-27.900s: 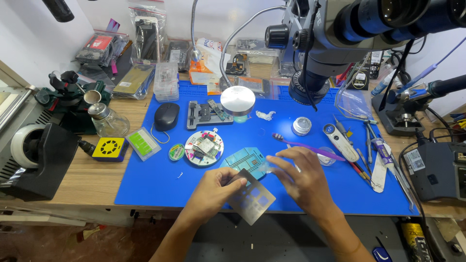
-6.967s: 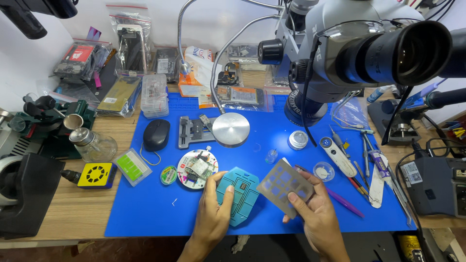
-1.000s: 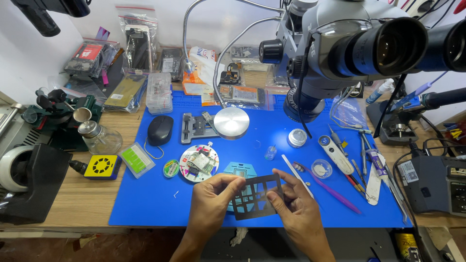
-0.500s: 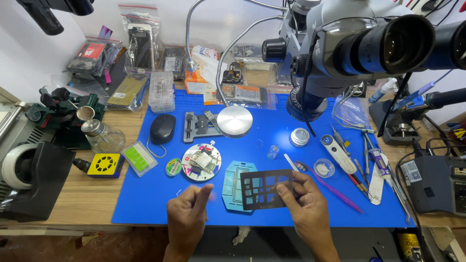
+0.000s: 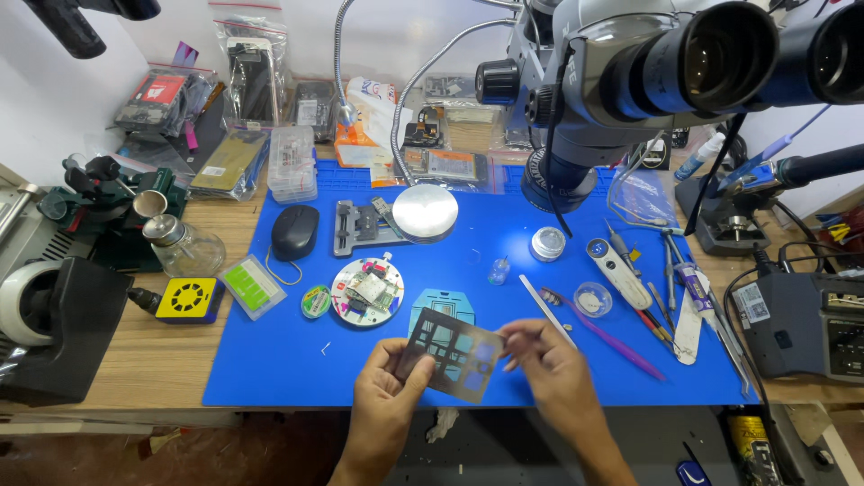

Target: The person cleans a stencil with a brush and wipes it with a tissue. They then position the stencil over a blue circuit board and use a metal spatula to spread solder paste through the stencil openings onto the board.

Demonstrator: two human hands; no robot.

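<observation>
Behind blue mat (image 5: 270, 360), orange package (image 5: 353, 135) beside clear bags (image 5: 256, 72).

Open room on blue mat (image 5: 270, 360) at its near-left corner, left of round fixture (image 5: 367, 290). Mat's far half is crowded: mouse (image 5: 294, 231), metal disc (image 5: 425, 212), microscope (image 5: 621, 81) overhanging. Tools (image 5: 666, 288) block the mat's right edge; both hands fill its near middle.

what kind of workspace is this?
Most likely an electronics repair bench, probably for phones. A stereo microscope hangs over a blue work mat, a soldering station stands at the right, and both hands hold a thin metal stencil.
</observation>
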